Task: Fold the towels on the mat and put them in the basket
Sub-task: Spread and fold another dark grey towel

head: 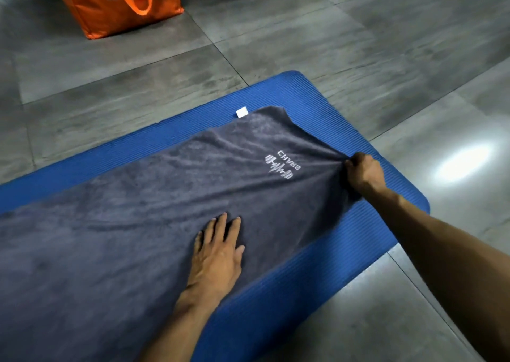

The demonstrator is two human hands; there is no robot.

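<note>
The grey towel (165, 210) lies spread on the blue mat (317, 99). The left hand (218, 254) presses it flat with straight fingers, while the right hand (363, 171) pinches its right edge. The first fold seems to be starting; next, this edge must probably go leftwards.

Matt grey terry towel (154, 210) — ribbed blue foam mat (325, 273) — glossy tiles (358, 39)
</note>
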